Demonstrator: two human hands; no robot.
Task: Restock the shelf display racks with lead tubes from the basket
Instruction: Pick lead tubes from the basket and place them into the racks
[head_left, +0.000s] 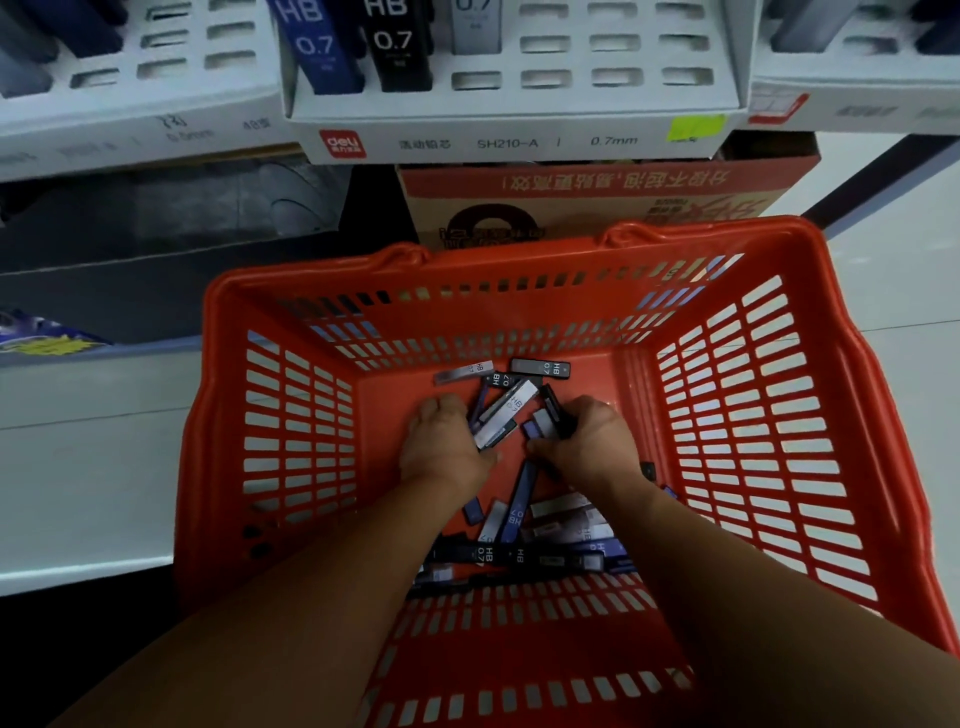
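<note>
Both my hands reach down into a red plastic basket (291, 467) whose floor holds several flat lead tubes marked HB 0.7, black, blue and grey. My left hand (441, 441) grips a few lead tubes (506, 415) that fan out from its fingers. My right hand (587, 441) holds a black and a grey lead tube (548, 415). More loose tubes (519, 556) lie between my forearms. Above, a white display rack (519, 104) labelled 0.7mm carries a blue tube (317, 47), a black tube (397, 47) and a grey one, with many open slots.
Similar white racks stand to the left (130, 93) and right (857, 73) of the middle one. A red and brown cardboard box (597, 197) sits behind the basket under the shelf. Pale floor shows at the right, and a lower dark shelf at the left.
</note>
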